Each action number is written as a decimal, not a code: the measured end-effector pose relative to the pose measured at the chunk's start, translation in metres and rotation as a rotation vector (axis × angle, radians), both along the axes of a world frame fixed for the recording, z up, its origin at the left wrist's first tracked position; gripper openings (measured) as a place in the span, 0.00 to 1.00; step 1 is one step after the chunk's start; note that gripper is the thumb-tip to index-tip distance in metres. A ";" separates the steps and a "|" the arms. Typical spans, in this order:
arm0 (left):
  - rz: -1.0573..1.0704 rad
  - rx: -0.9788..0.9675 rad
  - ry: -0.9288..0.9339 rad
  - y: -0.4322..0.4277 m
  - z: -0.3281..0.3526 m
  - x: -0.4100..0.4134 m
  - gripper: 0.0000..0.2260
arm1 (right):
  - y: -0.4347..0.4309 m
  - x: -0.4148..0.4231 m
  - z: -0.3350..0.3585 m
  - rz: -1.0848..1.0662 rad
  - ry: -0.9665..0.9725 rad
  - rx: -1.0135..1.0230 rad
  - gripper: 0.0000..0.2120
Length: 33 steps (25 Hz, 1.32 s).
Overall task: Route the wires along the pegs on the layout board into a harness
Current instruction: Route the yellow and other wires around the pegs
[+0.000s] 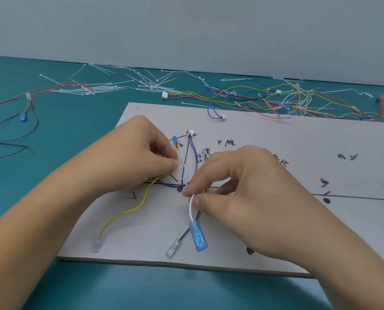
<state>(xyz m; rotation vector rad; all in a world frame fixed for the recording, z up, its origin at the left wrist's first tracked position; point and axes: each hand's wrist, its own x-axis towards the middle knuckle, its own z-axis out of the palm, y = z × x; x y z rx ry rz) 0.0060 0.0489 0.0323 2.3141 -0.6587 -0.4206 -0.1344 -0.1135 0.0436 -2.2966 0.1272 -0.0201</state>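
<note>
The grey layout board lies in front of me with black lines, handwritten labels and thin pegs. My right hand pinches a white wire whose blue terminal hangs just below the fingers. My left hand pinches the wires near the top left, beside a small blue terminal. A yellow wire curves down from the left hand to a clear terminal. A blue wire runs up to a white connector. A black wire ends in a clear terminal.
A tangle of loose coloured wires lies behind the board at the back right. White cable ties are scattered along the back of the teal table. Red and black wires with a blue terminal lie at the left.
</note>
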 end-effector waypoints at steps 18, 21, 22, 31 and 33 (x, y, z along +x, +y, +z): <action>-0.005 -0.136 0.207 0.002 0.006 -0.002 0.03 | 0.033 0.011 -0.028 0.088 -0.146 -0.241 0.08; -0.035 -0.121 0.232 0.001 0.007 -0.005 0.07 | 0.036 0.010 -0.027 0.034 -0.153 -0.219 0.10; -0.037 -0.103 0.233 0.001 0.007 -0.005 0.08 | 0.037 0.009 -0.027 -0.009 -0.163 -0.181 0.09; -0.138 0.003 0.170 0.007 0.008 -0.001 0.06 | 0.033 0.007 -0.022 -0.108 -0.112 -0.015 0.04; -0.198 0.056 0.145 0.011 0.012 -0.001 0.02 | 0.031 0.008 -0.021 -0.105 -0.065 0.013 0.03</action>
